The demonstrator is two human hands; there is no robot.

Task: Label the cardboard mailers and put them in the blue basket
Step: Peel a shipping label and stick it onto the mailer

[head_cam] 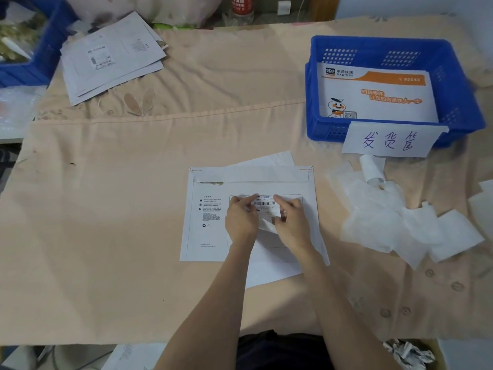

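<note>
A peach cloth is covering the tabletop (pixel 133 209), and a mailer (pixel 208 231) is lying flat at its middle. The left hand (pixel 240 220) and right hand (pixel 292 222) are both pinching the label (pixel 264 206) with curled fingers, laying it inside the printed box while its lower edge is curling up. If pressed unevenly, it could crease or stick crooked. The basket (pixel 453 84) is sitting well apart to the right, already holding one mailer.

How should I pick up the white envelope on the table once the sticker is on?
Probably by the mailer's left edge, coming from the left: it lies flat, that side is bare, and both hands cover the label in the middle.
</note>
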